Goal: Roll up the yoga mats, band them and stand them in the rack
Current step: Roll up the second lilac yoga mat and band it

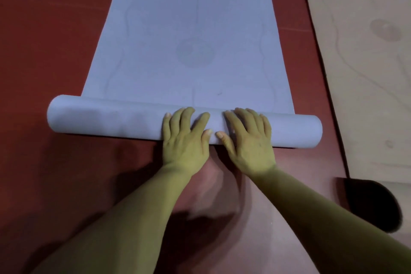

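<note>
**Head view.** The pale blue-grey foam yoga mat (191, 29) lies on the red-brown floor (55, 40). Its near end is wound into a thick roll (106, 118) that runs crosswise in front of me. Beyond the roll the unrolled length stretches flat, away from me, with faint line markings and a round emblem printed on it. Each end of the roll sticks out past the side edge of the flat sheet.

My left hand (185, 138) lies palm down on top of the roll, just left of its middle. The fingers are straight and spread, and the fingertips reach the roll's far side. My right hand (249, 140) lies the same way just right of the middle, fingers straight and a little splayed. Neither hand curls round anything; both press flat on the roll. The two thumbs point toward each other on the roll's near face, close but apart.

Right of the roll, across a strip of floor, a beige mat (367, 62) lies flat, marked with a thin wavy line. A dark rounded object (369, 202) sits right of the roll and nearer me, at the beige mat's near end; I cannot tell what it is. On the roll's near side, between my forearms, there is a blurred pinkish shape.
</note>
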The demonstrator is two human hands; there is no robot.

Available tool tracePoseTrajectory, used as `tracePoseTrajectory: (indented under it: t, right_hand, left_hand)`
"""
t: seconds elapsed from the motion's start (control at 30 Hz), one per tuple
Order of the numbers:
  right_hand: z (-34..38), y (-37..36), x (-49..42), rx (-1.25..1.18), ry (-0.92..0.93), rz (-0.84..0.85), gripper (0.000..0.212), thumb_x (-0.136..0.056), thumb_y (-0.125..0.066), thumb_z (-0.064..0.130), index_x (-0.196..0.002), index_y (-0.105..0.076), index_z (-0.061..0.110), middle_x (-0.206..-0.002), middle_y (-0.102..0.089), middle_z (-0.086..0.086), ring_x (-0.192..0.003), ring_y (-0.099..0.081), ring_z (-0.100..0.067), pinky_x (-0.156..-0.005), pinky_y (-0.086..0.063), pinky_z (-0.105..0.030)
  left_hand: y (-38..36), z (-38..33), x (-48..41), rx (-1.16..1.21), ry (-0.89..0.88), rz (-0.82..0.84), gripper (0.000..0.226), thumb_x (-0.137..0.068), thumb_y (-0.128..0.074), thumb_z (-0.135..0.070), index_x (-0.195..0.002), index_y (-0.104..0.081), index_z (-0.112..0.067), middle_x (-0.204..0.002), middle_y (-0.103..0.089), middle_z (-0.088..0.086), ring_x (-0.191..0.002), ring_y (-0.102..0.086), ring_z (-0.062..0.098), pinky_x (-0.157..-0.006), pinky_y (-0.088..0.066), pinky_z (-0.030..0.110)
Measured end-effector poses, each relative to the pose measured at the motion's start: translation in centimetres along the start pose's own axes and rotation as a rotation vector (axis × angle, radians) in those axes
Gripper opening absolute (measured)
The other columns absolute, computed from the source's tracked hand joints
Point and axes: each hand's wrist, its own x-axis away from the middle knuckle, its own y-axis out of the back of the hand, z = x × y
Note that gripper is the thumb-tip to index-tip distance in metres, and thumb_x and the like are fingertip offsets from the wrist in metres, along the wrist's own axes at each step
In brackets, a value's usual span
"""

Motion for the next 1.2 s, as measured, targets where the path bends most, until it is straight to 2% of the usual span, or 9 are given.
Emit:
tracePoseTrajectory:
  t: [0.13, 0.3, 0.5, 0.63, 0.73, 0.87, 1.0, 1.2]
  right_hand:
    - [2.0, -0.4, 0.6, 0.008, -0.094, 0.034, 0.056, -0.098, -0.051, 0.054, -0.136, -0.061, 0.013, -0.140, -0.056, -0.016, -0.135, -0.045, -0.041, -0.114, -0.024, -0.055]
    - [1.6, 0.5, -2.0, 0.013, -0.107, 0.151, 0.057, -0.099, -0.045, 0.056, -0.136, -0.061, 0.015, -0.138, -0.058, -0.013, -0.134, -0.047, -0.040, -0.113, -0.025, -0.052]
    - [0.0, -1.1, -2.1, 0.048, -0.034, 0.001, 0.055, -0.099, -0.048, 0.056, -0.133, -0.066, 0.017, -0.136, -0.061, -0.010, -0.131, -0.052, -0.036, -0.113, -0.031, -0.049]
    - [-0.2, -1.7, -2.9, 0.027, -0.036, -0.008, 0.055, -0.099, -0.046, 0.056, -0.133, -0.067, 0.017, -0.134, -0.063, -0.009, -0.129, -0.055, -0.036, -0.112, -0.032, -0.049]
    - [-1.0, -1.1, -3.6, -0.006, 0.055, -0.005, 0.055, -0.099, -0.047, 0.056, -0.131, -0.066, 0.015, -0.134, -0.061, -0.010, -0.128, -0.054, -0.033, -0.111, -0.033, -0.049]
    - [-1.7, -1.0, -3.7, -0.018, 0.109, 0.018, 0.052, -0.098, -0.051, 0.053, -0.130, -0.065, 0.015, -0.134, -0.060, -0.009, -0.126, -0.055, -0.033, -0.109, -0.035, -0.047]
    - [-2.0, -1.2, -5.1, -0.017, 0.100, 0.007, 0.051, -0.098, -0.051, 0.051, -0.129, -0.066, 0.014, -0.129, -0.062, -0.008, -0.120, -0.056, -0.031, -0.105, -0.038, -0.047]
    - [-1.9, -1.3, -6.1, -0.004, 0.095, 0.020, 0.052, -0.099, -0.047, 0.053, -0.129, -0.066, 0.014, -0.126, -0.063, -0.006, -0.116, -0.057, -0.030, -0.103, -0.040, -0.046]
  left_hand:
    - [0.9, 0.7, -1.6, 0.023, -0.007, 0.149, 0.046, -0.091, -0.042, -0.046, -0.128, -0.064, -0.028, -0.134, -0.057, 0.010, -0.126, -0.048, 0.033, -0.117, -0.016, 0.050]
    - [2.1, 1.1, -4.2, -0.008, -0.038, 0.283, 0.049, -0.092, -0.037, -0.048, -0.125, -0.065, -0.027, -0.131, -0.060, 0.007, -0.119, -0.053, 0.031, -0.113, -0.022, 0.047]
    - [0.7, 1.3, -3.6, -0.062, -0.154, 0.144, 0.045, -0.095, -0.040, -0.041, -0.129, -0.064, -0.025, -0.134, -0.056, 0.012, -0.120, -0.052, 0.033, -0.113, -0.031, 0.055]
    - [0.1, 1.9, -4.5, -0.089, -0.178, 0.117, 0.043, -0.093, -0.042, -0.040, -0.125, -0.066, -0.024, -0.129, -0.060, 0.011, -0.116, -0.053, 0.032, -0.109, -0.038, 0.056]
    - [-0.1, 1.4, -5.6, -0.091, -0.167, 0.111, 0.040, -0.092, -0.042, -0.039, -0.121, -0.067, -0.026, -0.124, -0.061, 0.009, -0.111, -0.055, 0.032, -0.106, -0.041, 0.055]
    - [-0.4, 2.0, -6.5, -0.074, -0.192, 0.048, 0.040, -0.095, -0.039, -0.040, -0.120, -0.067, -0.025, -0.122, -0.062, 0.008, -0.108, -0.054, 0.030, -0.104, -0.040, 0.053]
    - [-0.3, 2.3, -6.3, 0.007, -0.259, -0.036, 0.039, -0.094, -0.045, -0.042, -0.123, -0.064, -0.024, -0.131, -0.055, 0.008, -0.115, -0.048, 0.030, -0.103, -0.035, 0.052]
    - [-0.9, 2.5, -5.9, -0.039, -0.201, 0.023, 0.042, -0.095, -0.042, -0.042, -0.127, -0.065, -0.027, -0.132, -0.057, 0.006, -0.120, -0.046, 0.029, -0.112, -0.027, 0.050]
